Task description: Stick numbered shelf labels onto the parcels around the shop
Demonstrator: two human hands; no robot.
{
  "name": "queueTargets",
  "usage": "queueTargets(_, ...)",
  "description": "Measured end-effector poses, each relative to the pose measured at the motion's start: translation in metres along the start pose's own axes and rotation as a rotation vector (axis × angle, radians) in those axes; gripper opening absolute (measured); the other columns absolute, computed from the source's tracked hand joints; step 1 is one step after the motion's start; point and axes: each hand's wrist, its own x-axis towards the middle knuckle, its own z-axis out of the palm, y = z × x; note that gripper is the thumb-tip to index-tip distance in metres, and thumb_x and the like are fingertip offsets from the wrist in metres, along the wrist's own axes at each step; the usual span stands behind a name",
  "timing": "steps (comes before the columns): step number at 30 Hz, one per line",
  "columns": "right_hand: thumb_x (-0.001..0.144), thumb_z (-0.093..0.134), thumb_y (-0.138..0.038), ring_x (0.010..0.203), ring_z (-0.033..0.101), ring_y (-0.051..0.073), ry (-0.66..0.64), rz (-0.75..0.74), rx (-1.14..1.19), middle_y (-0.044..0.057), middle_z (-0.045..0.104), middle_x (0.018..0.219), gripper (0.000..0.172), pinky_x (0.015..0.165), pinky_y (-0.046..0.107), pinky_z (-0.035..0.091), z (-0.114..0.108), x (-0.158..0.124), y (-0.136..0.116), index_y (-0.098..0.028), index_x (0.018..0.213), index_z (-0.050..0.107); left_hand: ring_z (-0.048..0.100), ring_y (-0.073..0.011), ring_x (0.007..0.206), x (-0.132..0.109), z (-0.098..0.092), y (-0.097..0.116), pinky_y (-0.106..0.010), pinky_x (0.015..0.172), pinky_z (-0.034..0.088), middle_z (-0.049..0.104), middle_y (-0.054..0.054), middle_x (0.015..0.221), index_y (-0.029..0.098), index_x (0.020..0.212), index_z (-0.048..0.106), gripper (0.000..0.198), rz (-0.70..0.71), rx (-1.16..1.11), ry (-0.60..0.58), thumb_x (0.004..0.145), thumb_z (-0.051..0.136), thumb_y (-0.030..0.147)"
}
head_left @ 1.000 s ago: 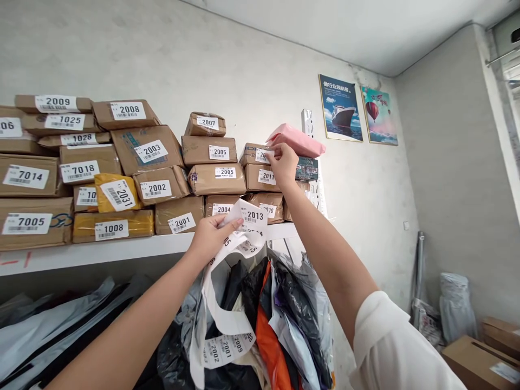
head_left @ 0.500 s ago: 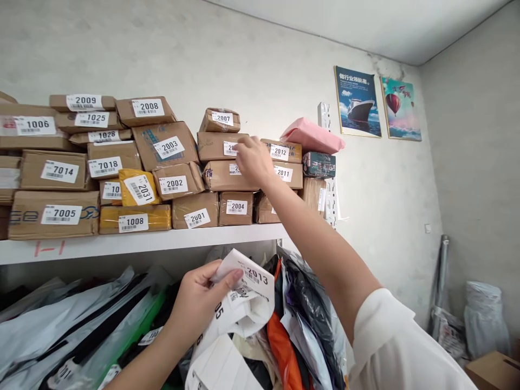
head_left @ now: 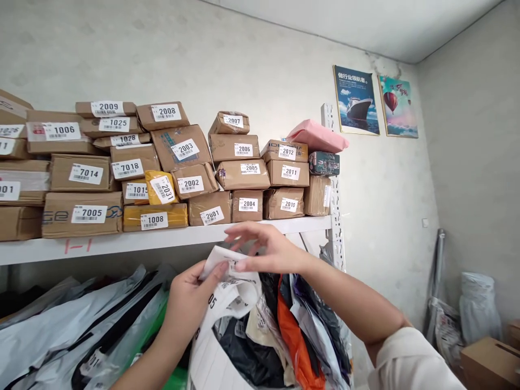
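Observation:
In the head view, my left hand (head_left: 189,295) pinches the top of a long strip of printed labels (head_left: 239,295), its thumb pressed on the front. The strip curls over and hangs down below the hand. My right hand (head_left: 272,249) is beside the strip's upper edge, fingers spread and apart; whether its thumb touches the paper I cannot tell. Above the hands, labelled cardboard boxes are stacked on a white shelf (head_left: 162,242), among them box 2006 (head_left: 219,147), box 2012 (head_left: 270,147) and box 2004 (head_left: 244,216).
A pink parcel (head_left: 317,135) and a dark green box (head_left: 324,162) top the stack's right end. Below the shelf hang bagged packages, including an orange bag (head_left: 290,336). Two posters are on the wall. A cardboard box (head_left: 489,360) stands at lower right.
My right hand has come down from the box fronts to the label strip, its fingers spread. My left hand keeps its hold on the strip. The view has shifted slightly left.

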Motion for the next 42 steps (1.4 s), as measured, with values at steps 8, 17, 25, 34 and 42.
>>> queueTargets(8,0.079,0.070,-0.038,0.083,0.067,0.018,0.476,0.240,0.053,0.006,0.070,0.094,0.028,0.070,0.029,0.055,0.005,-0.050,0.036,-0.021,0.101,0.064,0.065,-0.0295,0.099,0.008,0.017,-0.015,-0.033,0.075,0.052,0.061,-0.008,0.131,0.035,0.147,0.034,0.091,0.047,0.254,-0.370,0.068,0.077,0.048)
queueTargets(17,0.079,0.066,-0.051,0.054,0.056,0.012,0.772,0.406,-0.130,0.001,0.066,0.069,0.032,0.049,0.025,0.044,-0.020,-0.106,0.054,-0.019,0.081,0.065,0.063,-0.0282,0.108,-0.014,0.044,-0.065,-0.040,0.090,0.050,0.064,-0.011,0.125,0.027,0.144,0.034,0.083,0.043,0.264,-0.466,0.073,0.073,0.045)
queueTargets(25,0.072,0.072,-0.051,0.055,0.057,0.014,0.842,0.454,0.010,0.001,0.066,0.066,0.036,0.049,0.026,0.047,-0.043,-0.137,0.048,-0.020,0.087,0.066,0.065,-0.0257,0.108,-0.035,0.086,-0.069,-0.034,0.083,0.055,0.064,-0.010,0.125,0.025,0.128,0.051,0.052,-0.008,-0.011,-0.443,0.081,0.064,0.042)
queueTargets(34,0.071,0.075,-0.047,0.063,0.062,0.015,0.809,0.387,-0.007,0.002,0.068,0.072,0.031,0.056,0.027,0.052,-0.082,-0.162,0.038,-0.020,0.083,0.066,0.063,-0.0139,0.066,-0.034,0.140,-0.072,-0.024,0.058,0.049,0.070,-0.001,0.092,0.021,0.087,0.053,0.018,-0.144,-0.174,-0.233,0.072,0.062,0.024)
queueTargets(42,0.065,0.081,-0.041,0.072,0.066,0.017,0.630,0.447,-0.119,0.005,0.072,0.084,0.035,0.067,0.032,0.056,-0.127,-0.189,0.034,-0.020,0.092,0.071,0.055,-0.0141,0.059,-0.010,0.158,-0.051,-0.025,0.055,0.043,0.060,0.000,0.064,0.020,0.057,0.054,0.016,-0.002,-0.179,-0.096,0.071,0.049,0.027)
